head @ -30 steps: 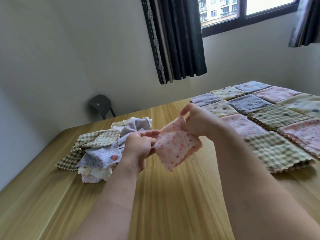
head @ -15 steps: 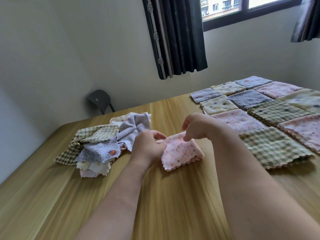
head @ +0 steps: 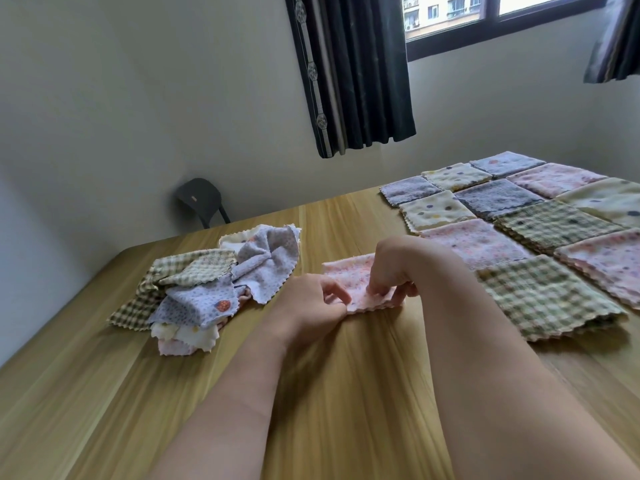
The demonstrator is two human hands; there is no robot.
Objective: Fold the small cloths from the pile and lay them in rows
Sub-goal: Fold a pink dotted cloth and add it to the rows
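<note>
A pink dotted cloth [head: 353, 278] lies on the wooden table [head: 104, 393] between my hands. My left hand [head: 311, 306] pinches its near left edge. My right hand [head: 394, 268] pinches its near right part with curled fingers, covering some of it. To the left sits the loose pile of cloths [head: 207, 285], checked, lilac and cream. To the right, folded cloths [head: 512, 233] lie flat in rows; the nearest is a green checked one [head: 543, 296].
A dark chair [head: 201, 199] stands behind the table's far left edge by the wall. A dark curtain [head: 353, 71] hangs beside the window. Bare tabletop stretches in front of my arms.
The pink cloth came down from the air onto the table. Both hands lowered with it and now hold its near edge flat against the wood.
</note>
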